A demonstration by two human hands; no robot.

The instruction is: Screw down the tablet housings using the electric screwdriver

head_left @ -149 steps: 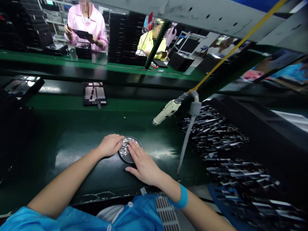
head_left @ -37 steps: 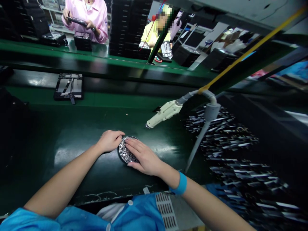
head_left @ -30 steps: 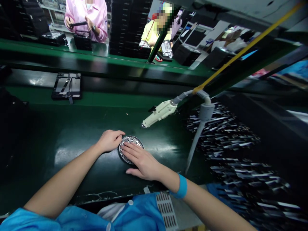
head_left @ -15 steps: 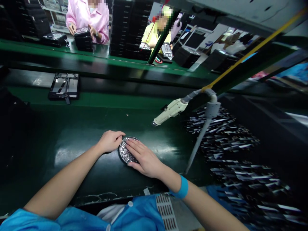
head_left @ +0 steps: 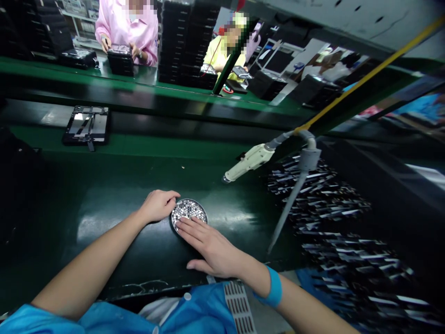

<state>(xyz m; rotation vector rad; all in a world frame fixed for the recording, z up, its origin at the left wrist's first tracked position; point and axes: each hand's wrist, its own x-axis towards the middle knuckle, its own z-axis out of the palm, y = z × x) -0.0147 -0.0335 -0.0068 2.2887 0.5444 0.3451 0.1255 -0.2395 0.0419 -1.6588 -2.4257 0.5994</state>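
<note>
A round, shallow metal dish (head_left: 189,208) lies on the dark green bench top, filled with small shiny pieces too fine to identify. My left hand (head_left: 160,205) is at its left edge, fingers curled and thumb and forefinger against the rim. Over the dish's near part my right hand (head_left: 208,243) lies flat, its fingers stretched out on the shiny pieces and the thumb apart. A blue band (head_left: 274,287) circles my right wrist. Under the right fingers, part of the dish is hidden.
A pale electric screwdriver (head_left: 248,163) hangs from a grey hose beyond my right hand. Rows of dark thin parts (head_left: 354,260) stand at the right. An opened flat device (head_left: 86,125) lies at the back left. Across the bench, people work beside black stacks (head_left: 187,44).
My right hand has slid toward me and slightly right across the dish, uncovering more of the shiny pieces. My left hand stays at the rim.
</note>
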